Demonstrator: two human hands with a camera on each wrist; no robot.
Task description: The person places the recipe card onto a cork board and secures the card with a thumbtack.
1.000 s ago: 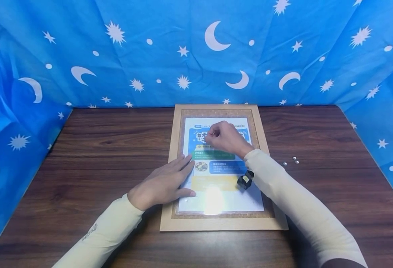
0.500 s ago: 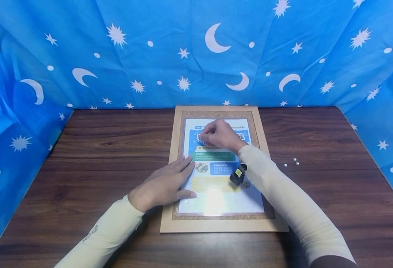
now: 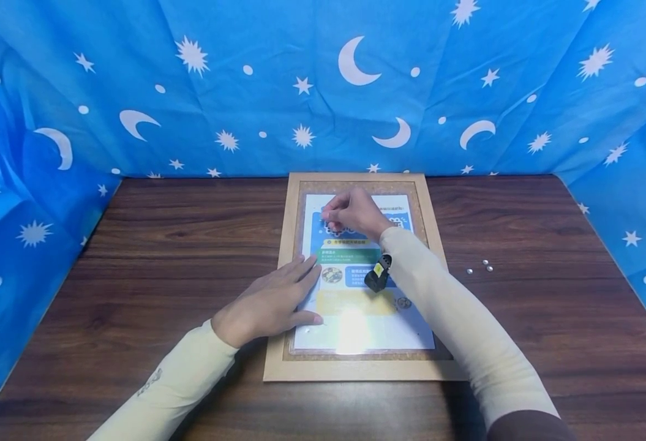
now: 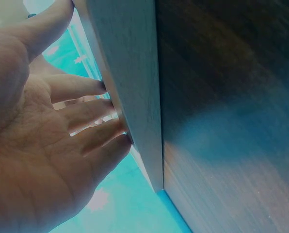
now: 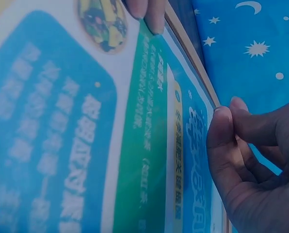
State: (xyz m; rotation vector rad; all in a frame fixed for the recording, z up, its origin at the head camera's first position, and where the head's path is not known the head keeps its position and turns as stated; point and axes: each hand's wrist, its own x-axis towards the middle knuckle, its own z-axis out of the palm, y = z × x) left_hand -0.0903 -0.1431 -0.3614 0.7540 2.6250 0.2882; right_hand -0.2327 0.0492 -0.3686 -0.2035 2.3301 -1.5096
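Note:
A printed sheet (image 3: 375,334) under a clear cover lies on a cork board with a pale wooden frame (image 3: 356,370). My left hand (image 3: 270,300) rests spread over the frame's left side, fingertips on the sheet's left edge. In the left wrist view its fingers (image 4: 98,109) lie across the frame's edge. My right hand (image 3: 358,211) is over the sheet's blue title near the top left, thumb and forefinger pinched together. The right wrist view shows those fingertips (image 5: 222,124) close above the sheet; the tiny thing between them is hidden.
Three small silvery, round-headed pieces (image 3: 486,262) lie on the dark wood table (image 3: 565,306) right of the frame. A blue cloth (image 3: 278,92) with moons and stars stands behind the frame and along both sides. A bright glare covers the sheet's lower part.
My right hand has moved left and slightly up across the title toward the sheet's top left corner, fingers still pinched. The left hand and the frame have stayed in place.

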